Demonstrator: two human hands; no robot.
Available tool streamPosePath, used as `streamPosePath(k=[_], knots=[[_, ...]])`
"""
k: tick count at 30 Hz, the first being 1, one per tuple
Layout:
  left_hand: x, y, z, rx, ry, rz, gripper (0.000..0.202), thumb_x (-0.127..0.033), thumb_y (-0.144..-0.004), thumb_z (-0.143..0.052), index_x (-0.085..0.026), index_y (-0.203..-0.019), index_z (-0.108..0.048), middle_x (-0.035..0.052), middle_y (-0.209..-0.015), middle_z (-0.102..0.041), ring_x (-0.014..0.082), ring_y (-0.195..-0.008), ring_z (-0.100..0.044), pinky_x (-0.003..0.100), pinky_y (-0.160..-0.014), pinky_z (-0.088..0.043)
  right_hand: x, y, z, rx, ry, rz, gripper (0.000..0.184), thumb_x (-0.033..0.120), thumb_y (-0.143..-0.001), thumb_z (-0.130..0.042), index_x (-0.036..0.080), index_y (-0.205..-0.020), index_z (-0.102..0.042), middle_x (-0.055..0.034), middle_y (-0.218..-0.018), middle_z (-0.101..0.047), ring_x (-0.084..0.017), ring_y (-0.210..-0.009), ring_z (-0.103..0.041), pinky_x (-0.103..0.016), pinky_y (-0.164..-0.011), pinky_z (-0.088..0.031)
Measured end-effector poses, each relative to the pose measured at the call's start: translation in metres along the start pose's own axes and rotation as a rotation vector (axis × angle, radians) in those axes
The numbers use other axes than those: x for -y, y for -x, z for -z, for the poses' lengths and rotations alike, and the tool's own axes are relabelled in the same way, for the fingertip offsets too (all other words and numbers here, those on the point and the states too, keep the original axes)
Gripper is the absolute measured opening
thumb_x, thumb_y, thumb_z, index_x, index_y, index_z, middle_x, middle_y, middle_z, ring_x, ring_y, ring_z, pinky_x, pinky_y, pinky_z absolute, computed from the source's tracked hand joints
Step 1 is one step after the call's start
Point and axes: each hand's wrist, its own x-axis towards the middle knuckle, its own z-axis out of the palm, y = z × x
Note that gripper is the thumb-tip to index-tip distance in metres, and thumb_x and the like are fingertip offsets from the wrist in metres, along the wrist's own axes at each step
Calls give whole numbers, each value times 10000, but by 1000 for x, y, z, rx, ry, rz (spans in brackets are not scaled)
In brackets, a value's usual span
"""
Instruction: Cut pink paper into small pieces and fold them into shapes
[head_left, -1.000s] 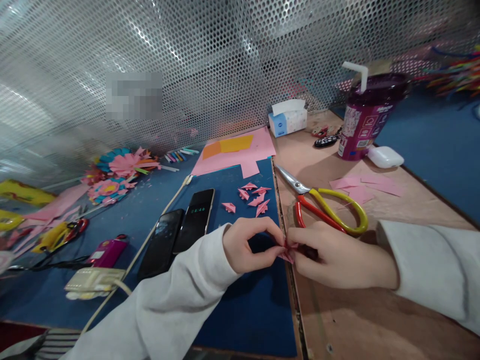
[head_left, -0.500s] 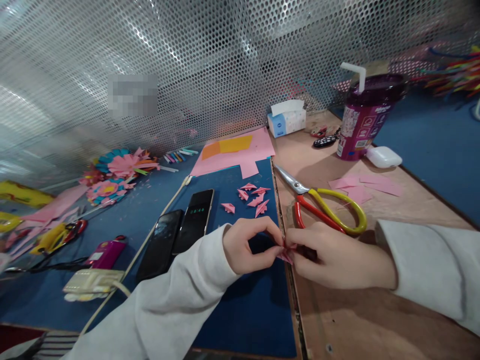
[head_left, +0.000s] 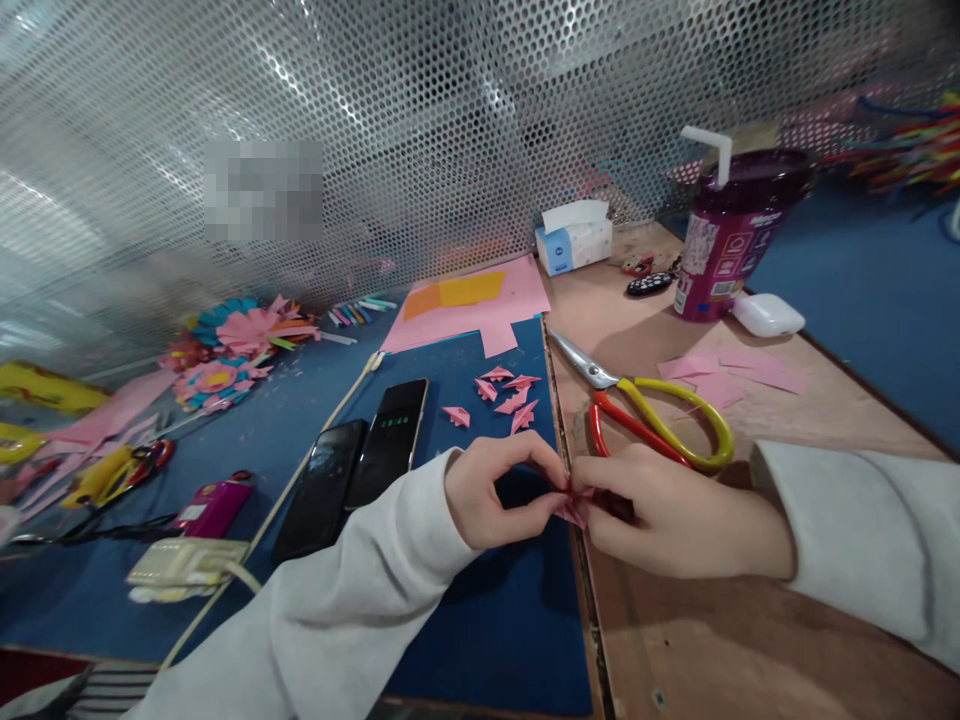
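Between my fingertips is a small folded piece of pink paper, mostly hidden by them. My left hand pinches it from the left, thumb and forefinger forming a loop. From the other side, my right hand grips it too, fingers curled. Just beyond my left hand lie several small folded pink paper pieces with pointed ends. Scissors with one yellow and one red handle rest behind my right hand, blades towards the wall. Flat pink paper pieces lie to their right.
Two phones lie left of my left hand, near a white cable. Pink and orange paper sheets lie by the perforated metal wall. A tissue pack, a purple cup and a white case stand at the back right.
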Motion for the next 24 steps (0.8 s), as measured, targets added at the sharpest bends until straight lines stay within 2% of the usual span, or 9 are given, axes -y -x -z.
streamPosePath(k=[14, 24], knots=[[-3, -1, -3, -16, 60, 89, 77, -166, -728, -609, -123, -787, -586, 69, -775, -674, 115, -697, -632, 215, -665, -514, -1, 0, -2, -10, 3, -14, 141, 128, -772, -470, 157, -636, -492, 41, -531, -470, -53, -459, -378, -188, -450, -263], [-2, -3, -4, -4, 178, 184, 74, -167, -718, -616, -113, -757, -586, 60, -731, -668, 103, -644, -621, 217, -652, -515, -1, 1, -2, -8, 9, 2, 166, 155, -804, -454, 160, -641, -480, 49, -524, -455, -50, -457, -353, -191, -447, -251]])
